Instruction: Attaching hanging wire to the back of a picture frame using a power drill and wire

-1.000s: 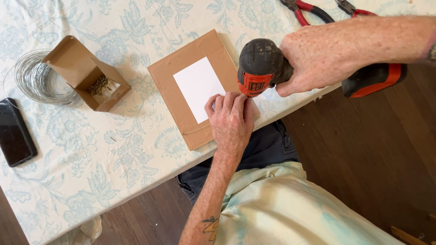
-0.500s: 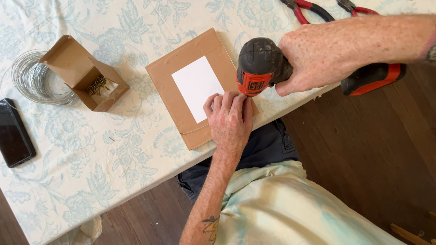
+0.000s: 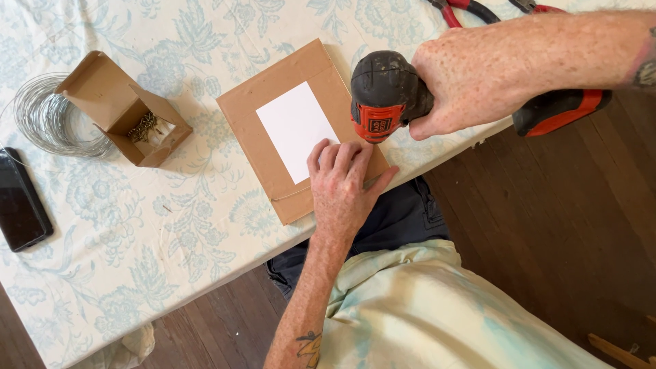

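Observation:
My left hand [image 3: 342, 188] lies flat, palm down, on the near right corner of a flat brown cardboard-backed panel [image 3: 273, 96] with a white rectangle [image 3: 295, 130] in its middle. My right hand [image 3: 471, 82] grips a black and red cordless drill [image 3: 386, 96]. The drill points down at the panel's right edge, just above my left fingertips. Its bit is hidden under the drill's body.
The table carries a pale floral cloth [image 3: 171, 253]. An open small cardboard box of screws [image 3: 126, 113], a coil of thin wire [image 3: 48, 119] and a black phone [image 3: 20, 205] lie to the left. Red-handled pliers [image 3: 471, 10] rest at the top. Dark wooden floor [image 3: 581, 225] lies to the right.

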